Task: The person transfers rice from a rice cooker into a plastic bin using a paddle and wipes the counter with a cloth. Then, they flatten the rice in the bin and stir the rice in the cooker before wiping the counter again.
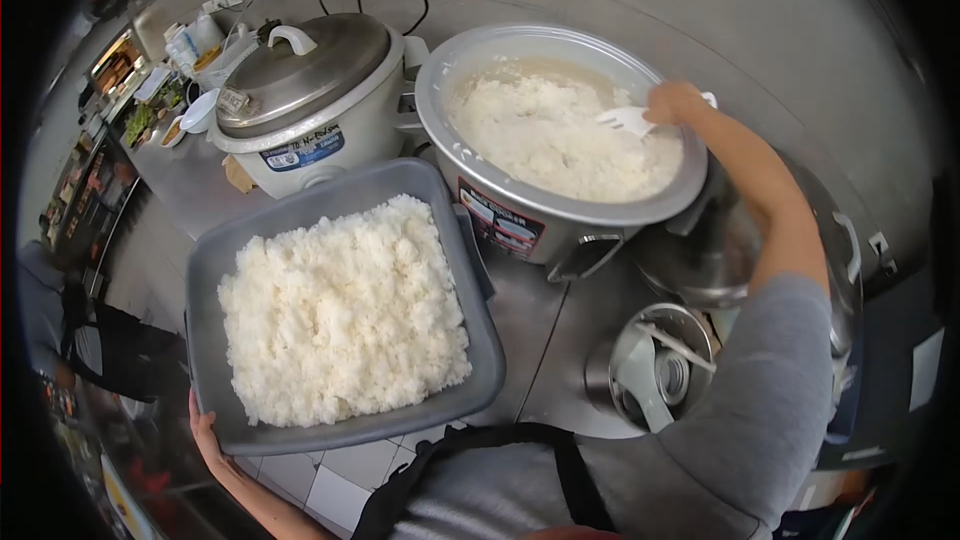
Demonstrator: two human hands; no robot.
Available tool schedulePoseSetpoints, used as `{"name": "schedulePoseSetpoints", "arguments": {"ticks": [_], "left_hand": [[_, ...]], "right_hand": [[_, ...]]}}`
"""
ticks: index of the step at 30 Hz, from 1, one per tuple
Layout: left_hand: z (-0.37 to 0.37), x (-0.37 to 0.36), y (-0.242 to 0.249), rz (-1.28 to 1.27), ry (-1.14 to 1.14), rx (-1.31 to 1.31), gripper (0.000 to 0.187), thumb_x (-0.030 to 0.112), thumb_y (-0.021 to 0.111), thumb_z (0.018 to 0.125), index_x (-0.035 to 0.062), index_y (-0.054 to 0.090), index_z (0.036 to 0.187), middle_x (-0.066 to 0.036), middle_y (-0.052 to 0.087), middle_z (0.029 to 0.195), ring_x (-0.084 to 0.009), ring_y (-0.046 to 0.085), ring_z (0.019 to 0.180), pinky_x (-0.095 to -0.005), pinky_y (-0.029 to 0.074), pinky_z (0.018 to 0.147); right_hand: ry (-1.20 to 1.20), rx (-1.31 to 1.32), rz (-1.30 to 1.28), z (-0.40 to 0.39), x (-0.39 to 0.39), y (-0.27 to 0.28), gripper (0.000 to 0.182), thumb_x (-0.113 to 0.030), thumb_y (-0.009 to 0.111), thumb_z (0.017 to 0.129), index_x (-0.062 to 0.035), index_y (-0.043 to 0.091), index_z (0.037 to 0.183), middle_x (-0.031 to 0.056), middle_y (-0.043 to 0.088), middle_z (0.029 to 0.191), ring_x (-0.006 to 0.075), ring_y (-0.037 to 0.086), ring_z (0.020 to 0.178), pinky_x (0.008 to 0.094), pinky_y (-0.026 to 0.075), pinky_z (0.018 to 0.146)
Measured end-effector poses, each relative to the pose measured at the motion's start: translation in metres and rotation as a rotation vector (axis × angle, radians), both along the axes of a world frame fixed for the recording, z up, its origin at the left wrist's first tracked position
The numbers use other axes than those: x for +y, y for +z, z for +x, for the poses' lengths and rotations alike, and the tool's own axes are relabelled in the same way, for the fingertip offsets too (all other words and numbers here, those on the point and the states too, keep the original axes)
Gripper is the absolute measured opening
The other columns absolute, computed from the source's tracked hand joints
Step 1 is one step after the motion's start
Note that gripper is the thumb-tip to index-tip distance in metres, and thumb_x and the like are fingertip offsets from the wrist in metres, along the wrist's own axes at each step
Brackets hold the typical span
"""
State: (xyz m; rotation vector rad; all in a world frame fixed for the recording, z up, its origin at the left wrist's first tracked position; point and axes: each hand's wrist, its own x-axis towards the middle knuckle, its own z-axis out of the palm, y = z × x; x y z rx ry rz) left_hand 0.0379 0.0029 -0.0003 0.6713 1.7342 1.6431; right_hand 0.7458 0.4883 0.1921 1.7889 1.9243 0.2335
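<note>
My right hand [677, 104] is closed round the handle of a white plastic rice paddle [627, 120], whose blade touches the cooked rice [570, 140] in a large open rice cooker [440, 135]. At the lower left, my left hand [204, 432] grips the near left edge of a grey tub [480, 370], its fingers partly hidden by the wall. White rice [345, 310] is heaped in the tub, which stands left of and nearer than the open cooker.
Behind the tub sits a second cooker [330, 140] with its metal lid [330, 60] on. A metal pot [600, 380] with utensils stands at the right, near a large lid [700, 250]. Another person [45, 310] is at the far left.
</note>
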Motion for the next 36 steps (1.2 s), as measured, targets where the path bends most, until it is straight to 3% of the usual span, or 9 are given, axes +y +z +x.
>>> {"name": "schedulePoseSetpoints", "arguments": {"ticks": [2,5,8,11,14,20,26,32,36], "left_hand": [[-0.011,-0.003,-0.004,-0.019,0.007,0.037,0.071,0.007,0.045,0.063,0.0031,0.033,0.134,-0.013,0.049,0.121,-0.0233,0.051,0.105,-0.0310,0.041,0.089],[0.012,0.005,0.010,-0.008,0.020,-0.037,0.072,0.007,0.045,0.063,0.0028,0.032,0.134,-0.013,0.049,0.120,-0.0240,0.051,0.105,-0.0317,0.042,0.088],[0.014,0.007,0.014,-0.019,0.001,-0.073,0.073,0.007,0.046,0.064,0.0026,0.031,0.135,-0.014,0.048,0.121,-0.0246,0.052,0.104,-0.0323,0.042,0.088],[0.008,0.002,0.011,-0.014,-0.006,-0.052,0.073,0.008,0.047,0.064,0.0026,0.031,0.134,-0.013,0.048,0.121,-0.0248,0.052,0.105,-0.0323,0.042,0.089],[0.001,0.000,0.001,-0.017,0.022,-0.014,0.072,0.009,0.047,0.063,0.0025,0.034,0.133,-0.013,0.048,0.121,-0.0249,0.051,0.105,-0.0320,0.042,0.089],[-0.015,0.002,-0.007,-0.111,0.018,0.115,0.068,0.013,0.047,0.065,0.0043,0.038,0.132,-0.012,0.048,0.122,-0.0233,0.050,0.104,-0.0306,0.039,0.089],[-0.008,-0.002,-0.004,-0.098,0.053,0.071,0.065,0.008,0.045,0.068,0.0041,0.038,0.132,-0.012,0.049,0.120,-0.0230,0.051,0.105,-0.0311,0.040,0.088],[0.000,0.000,-0.005,-0.020,0.034,-0.098,0.062,0.006,0.046,0.069,0.0019,0.038,0.131,-0.012,0.052,0.116,-0.0218,0.052,0.103,-0.0312,0.041,0.087],[0.000,0.002,-0.008,-0.036,0.064,-0.047,0.059,0.005,0.046,0.070,0.0015,0.040,0.128,-0.011,0.054,0.111,-0.0210,0.054,0.097,-0.0301,0.043,0.083]], "right_hand": [[-0.017,0.046,-0.075,0.006,0.003,-0.002,0.035,-0.030,0.048,0.073,-0.0042,0.065,0.089,0.0133,0.065,0.078,0.0276,0.064,0.077,0.0407,0.049,0.070],[-0.079,0.150,-0.071,-0.002,-0.013,0.005,0.032,-0.031,0.050,0.074,-0.0025,0.065,0.078,0.0100,0.063,0.065,0.0233,0.061,0.056,0.0369,0.048,0.056],[0.306,0.133,0.054,0.028,0.011,-0.019,0.033,-0.032,0.048,0.076,-0.0045,0.065,0.077,0.0085,0.060,0.059,0.0226,0.060,0.052,0.0359,0.048,0.054],[0.213,0.162,-0.058,0.003,0.000,-0.005,0.032,-0.034,0.047,0.078,-0.0063,0.064,0.077,0.0083,0.058,0.056,0.0221,0.059,0.052,0.0366,0.047,0.053],[0.450,0.377,-0.235,-0.028,-0.009,-0.028,0.033,-0.034,0.046,0.079,-0.0058,0.062,0.074,0.0082,0.057,0.055,0.0222,0.057,0.049,0.0371,0.046,0.051],[0.361,0.262,-0.257,-0.097,-0.052,0.017,0.037,-0.036,0.046,0.079,-0.0039,0.055,0.063,0.0082,0.051,0.048,0.0211,0.050,0.042,0.0358,0.041,0.044],[0.137,0.568,-0.356,-0.058,-0.076,0.004,0.039,-0.036,0.051,0.080,-0.0043,0.050,0.057,0.0055,0.043,0.044,0.0161,0.044,0.038,0.0325,0.035,0.037],[-0.270,0.944,-0.041,-0.038,-0.109,0.006,0.034,-0.039,0.053,0.083,-0.0061,0.059,0.086,-0.0014,0.040,0.051,0.0082,0.034,0.039,0.0258,0.025,0.034],[-0.313,1.057,0.276,-0.036,-0.127,0.029,0.043,-0.047,0.055,0.081,-0.0114,0.061,0.105,-0.0034,0.038,0.054,0.0073,0.034,0.039,0.0243,0.024,0.032]]}}
